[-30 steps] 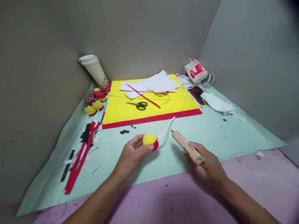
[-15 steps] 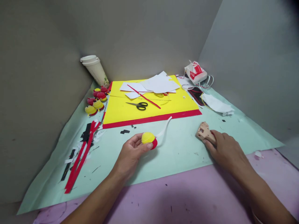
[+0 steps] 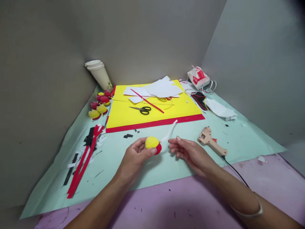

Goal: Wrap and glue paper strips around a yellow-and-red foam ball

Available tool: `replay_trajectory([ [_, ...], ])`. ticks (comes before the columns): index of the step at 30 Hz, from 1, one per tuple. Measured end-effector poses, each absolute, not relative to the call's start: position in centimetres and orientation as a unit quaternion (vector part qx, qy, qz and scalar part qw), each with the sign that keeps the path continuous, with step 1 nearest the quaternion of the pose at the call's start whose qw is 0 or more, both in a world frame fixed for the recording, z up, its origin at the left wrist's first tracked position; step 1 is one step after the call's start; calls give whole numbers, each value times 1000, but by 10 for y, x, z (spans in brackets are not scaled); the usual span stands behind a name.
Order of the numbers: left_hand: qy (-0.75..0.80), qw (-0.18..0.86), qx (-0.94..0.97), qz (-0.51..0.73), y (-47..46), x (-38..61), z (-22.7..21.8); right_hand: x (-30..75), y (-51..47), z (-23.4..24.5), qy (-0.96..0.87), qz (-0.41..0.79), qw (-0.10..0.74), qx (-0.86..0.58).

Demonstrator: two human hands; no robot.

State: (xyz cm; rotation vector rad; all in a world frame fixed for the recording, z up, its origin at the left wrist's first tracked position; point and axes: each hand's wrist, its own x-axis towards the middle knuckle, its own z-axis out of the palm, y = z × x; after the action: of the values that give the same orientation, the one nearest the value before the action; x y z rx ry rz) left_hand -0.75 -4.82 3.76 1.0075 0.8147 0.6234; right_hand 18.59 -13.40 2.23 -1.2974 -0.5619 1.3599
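Note:
My left hand [image 3: 134, 157] is closed around a small yellow and red paper ball [image 3: 153, 143] with a white paper strip [image 3: 169, 131] curling off its right side. My right hand [image 3: 189, 152] hovers just right of the ball with its fingers stretched toward it, holding nothing. A beige glue gun [image 3: 211, 143] lies on the mint sheet [image 3: 214, 130] to the right of that hand, its black cord trailing toward me.
Black scissors [image 3: 143, 109] and white paper pieces [image 3: 162, 88] lie on a yellow and red sheet [image 3: 181, 109] further back. Several finished paper balls [image 3: 100, 103] sit by a tilted paper cup [image 3: 99, 74]. Red and black strips [image 3: 82, 159] lie left. Grey walls enclose the corner.
My right hand has put the glue gun down on the mint sheet at the right and come back left to the paper ball. My left hand has kept still.

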Motion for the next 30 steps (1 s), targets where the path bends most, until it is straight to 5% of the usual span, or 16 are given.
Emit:
replay_trajectory([
  [8,377,754,453,290,-47,-9,33,173,-113,30,-162,579,656,-457],
  [30,376,740,474,294,-47,-10,35,161,-132,45,-301,491,622,-530],
])
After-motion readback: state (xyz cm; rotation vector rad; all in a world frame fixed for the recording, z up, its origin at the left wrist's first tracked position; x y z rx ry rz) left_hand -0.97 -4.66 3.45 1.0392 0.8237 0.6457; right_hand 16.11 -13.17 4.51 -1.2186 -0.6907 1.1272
